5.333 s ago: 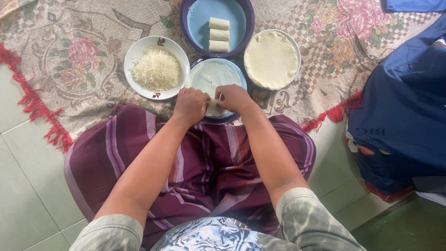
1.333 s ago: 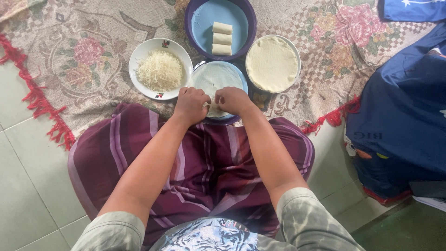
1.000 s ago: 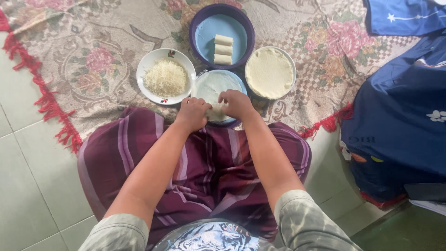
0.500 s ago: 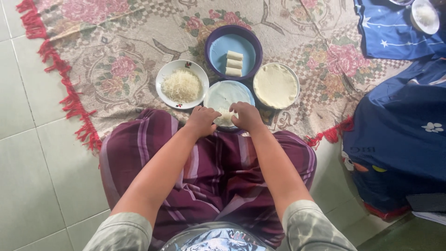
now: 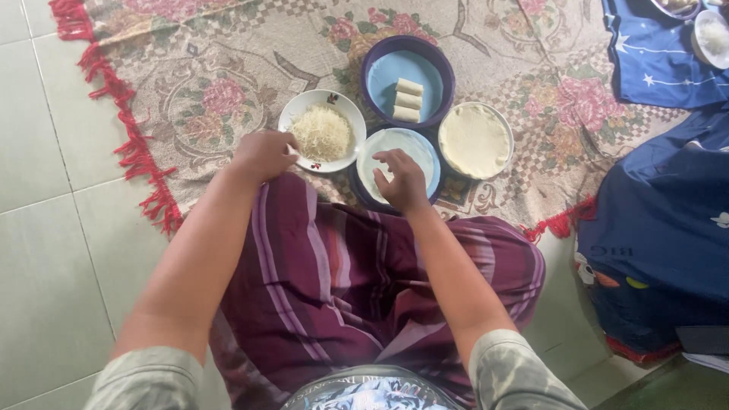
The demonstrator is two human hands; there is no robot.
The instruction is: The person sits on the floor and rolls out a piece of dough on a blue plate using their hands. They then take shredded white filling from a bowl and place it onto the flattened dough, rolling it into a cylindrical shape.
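Right now the left hand (image 5: 263,154) is stretched out to the left, fingers curled loosely, at the near rim of the white bowl (image 5: 298,114); can't tell if it pinches anything. Right hand (image 5: 402,181) rests on the thin pale wrapper (image 5: 401,148) with fingers spread, pressing its near edge. Wrapper lies flat on a blue plate (image 5: 433,168), just in front of the person's lap in a purple striped cloth (image 5: 342,273). White bowl holds a heap of grated cheese (image 5: 322,131). Behind the plate, a purple basin (image 5: 448,72) holds three finished rolls (image 5: 408,100) side by side. To the right, touching the blue plate, a white plate (image 5: 506,125) carries a stack of round wrappers (image 5: 474,140). All sit on a flowered rug (image 5: 190,83) with red fringe, on the tile floor (image 5: 53,243). Blue fabric (image 5: 661,220) lies far right.
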